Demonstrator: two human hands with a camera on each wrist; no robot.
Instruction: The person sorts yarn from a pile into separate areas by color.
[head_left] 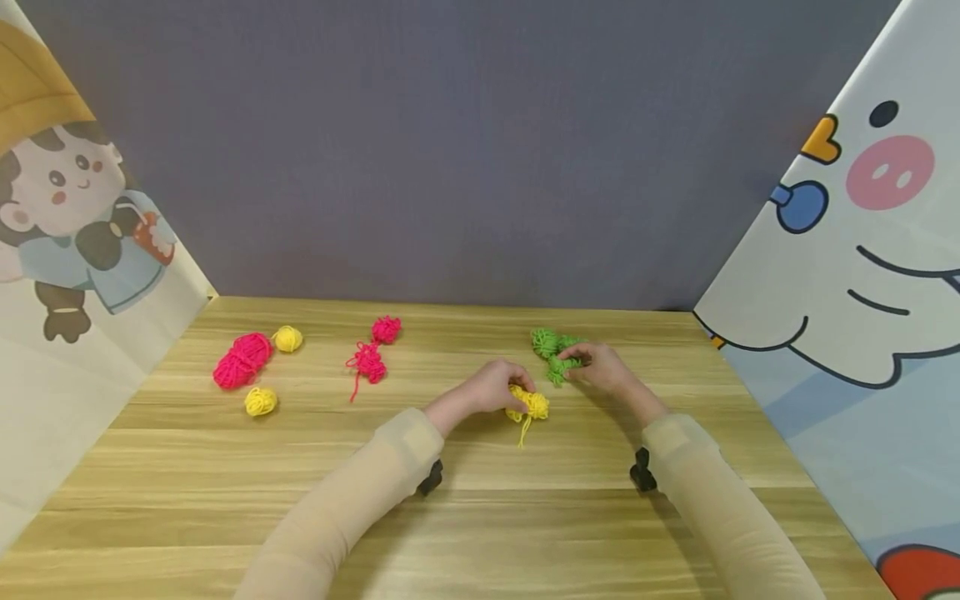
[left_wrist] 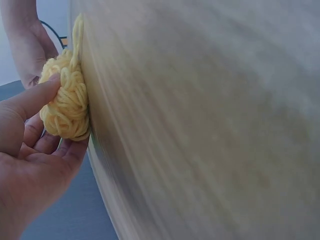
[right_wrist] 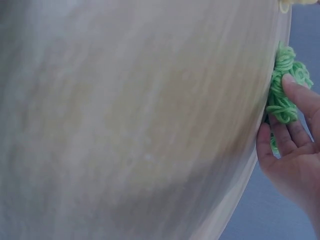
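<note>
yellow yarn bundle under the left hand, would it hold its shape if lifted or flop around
The yellow yarn bundle looks loosely wound, so it would probably squash under the left hand. A loose strand trails toward the camera, likely to dangle or snag. It seems light, and unlikely to roll.

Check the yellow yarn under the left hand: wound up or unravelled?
Mostly wound: the yellow yarn is a coiled bundle pinched by the left hand, one loose tail trailing.

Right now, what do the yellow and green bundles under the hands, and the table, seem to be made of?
The yellow bundle looks like soft matte yarn: looped, twisted strands with a loose tail. The green bundle shows the same fuzzy coiled strands; the fibre cannot be told. The table looks like pale wood or wood-look laminate, with streaky grain and a smooth finish.
</note>
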